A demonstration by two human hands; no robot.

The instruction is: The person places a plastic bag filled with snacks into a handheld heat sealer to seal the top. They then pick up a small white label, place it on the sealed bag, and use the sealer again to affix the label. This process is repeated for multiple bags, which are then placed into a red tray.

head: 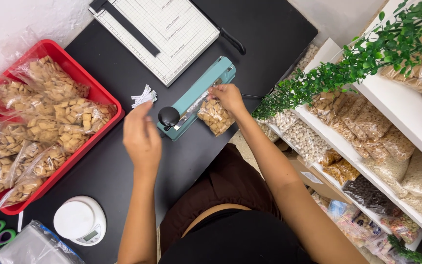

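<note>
The sealing step seems to be in hand: the right hand (226, 95) is pinching the top of a small clear bag of tan snack pieces (215, 117) and laying its mouth across the teal heat sealer (196, 98) on the black surface (123, 171). The bag's body is hanging just below those fingers, on the sealer's near side. The left hand (141, 137) is hovering released, fingers loose, just left of the sealer's black knob (168, 116); pressing the arm down looks to call for gripping that knob.

Snack bag (215, 116) on sealer (195, 98)
</note>
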